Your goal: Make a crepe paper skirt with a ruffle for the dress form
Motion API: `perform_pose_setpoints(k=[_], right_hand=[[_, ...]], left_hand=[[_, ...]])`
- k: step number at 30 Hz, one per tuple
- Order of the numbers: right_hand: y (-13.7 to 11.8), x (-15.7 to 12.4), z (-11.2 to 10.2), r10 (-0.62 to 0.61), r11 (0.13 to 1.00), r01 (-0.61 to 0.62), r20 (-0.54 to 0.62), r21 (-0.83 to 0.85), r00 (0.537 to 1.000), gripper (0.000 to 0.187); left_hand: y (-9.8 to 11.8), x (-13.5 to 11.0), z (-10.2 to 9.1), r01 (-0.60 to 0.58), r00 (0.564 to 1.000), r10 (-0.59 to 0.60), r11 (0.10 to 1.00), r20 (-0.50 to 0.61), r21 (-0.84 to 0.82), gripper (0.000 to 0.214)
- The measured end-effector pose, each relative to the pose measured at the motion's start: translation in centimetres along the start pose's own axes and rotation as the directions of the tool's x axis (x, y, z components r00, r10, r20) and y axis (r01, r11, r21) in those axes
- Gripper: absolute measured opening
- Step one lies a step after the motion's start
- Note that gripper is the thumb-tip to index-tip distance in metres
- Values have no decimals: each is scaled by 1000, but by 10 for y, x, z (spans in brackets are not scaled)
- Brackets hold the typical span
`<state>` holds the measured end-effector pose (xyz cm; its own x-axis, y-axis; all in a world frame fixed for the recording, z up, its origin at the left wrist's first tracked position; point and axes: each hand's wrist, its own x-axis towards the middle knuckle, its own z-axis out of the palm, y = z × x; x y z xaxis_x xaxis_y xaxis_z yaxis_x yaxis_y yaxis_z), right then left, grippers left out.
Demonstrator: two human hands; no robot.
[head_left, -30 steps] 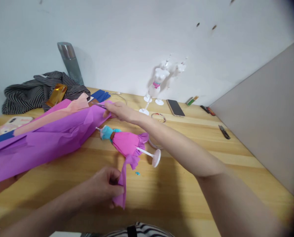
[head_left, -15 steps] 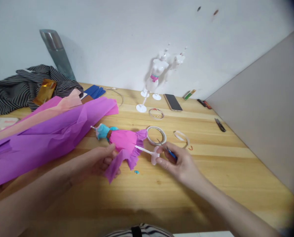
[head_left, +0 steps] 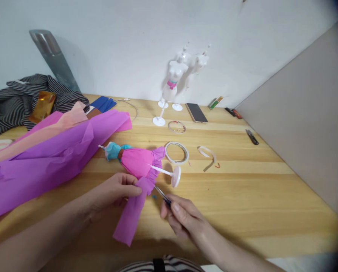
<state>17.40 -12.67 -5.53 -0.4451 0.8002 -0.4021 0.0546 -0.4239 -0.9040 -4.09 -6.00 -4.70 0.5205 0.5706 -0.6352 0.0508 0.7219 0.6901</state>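
A small dress form point(head_left: 163, 170) lies on its side on the table, dressed in a pink skirt point(head_left: 136, 160) with a purple ruffled hem and a turquoise top point(head_left: 112, 151). Its white stand points right. My left hand point(head_left: 123, 187) pinches a purple paper strip point(head_left: 129, 221) between thumb and fingers; the strip joins the ruffle and its loose end hangs toward me. My right hand point(head_left: 183, 215) is closed around the dark handles of small scissors point(head_left: 161, 192). Their metal blades reach the strip's edge by the hem, close to my left thumb.
Large purple paper point(head_left: 58, 158) covers the left side, before a striped cloth point(head_left: 41, 100). A tape roll point(head_left: 177, 152), a clear ring point(head_left: 177, 127) and a curled strip point(head_left: 211, 155) lie beyond the hands. White dress forms point(head_left: 171, 81), a phone point(head_left: 196, 113) and a cutter point(head_left: 251, 137) stand or lie farther back.
My right hand has let go of the form's round base and moved down and left, bringing the scissors to the hem. My left hand now pinches the purple strip, which extends toward me.
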Motion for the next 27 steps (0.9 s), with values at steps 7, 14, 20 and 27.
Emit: perform_pose_setpoints(k=[7, 14, 20, 27], right_hand=[[-21, 5, -57, -382, 866, 197, -354, -459, 854, 33], [-29, 44, -122, -331, 659, -22, -316, -752, 889, 22], [-28, 57, -119, -313, 450, -46, -205, -892, 927, 16], [-28, 58, -133, -374, 486, -27, -235, -874, 897, 25]], left_hand=[[-5, 5, -1, -1, 1000, 1, 998, 2, 66, 28], [-10, 5, -1, -23, 999, 23, 1000, 33, 8, 28], [-12, 5, 0, -24, 999, 27, 996, 43, -84, 29], [-22, 10, -5, -33, 998, 40, 990, 53, -134, 31]])
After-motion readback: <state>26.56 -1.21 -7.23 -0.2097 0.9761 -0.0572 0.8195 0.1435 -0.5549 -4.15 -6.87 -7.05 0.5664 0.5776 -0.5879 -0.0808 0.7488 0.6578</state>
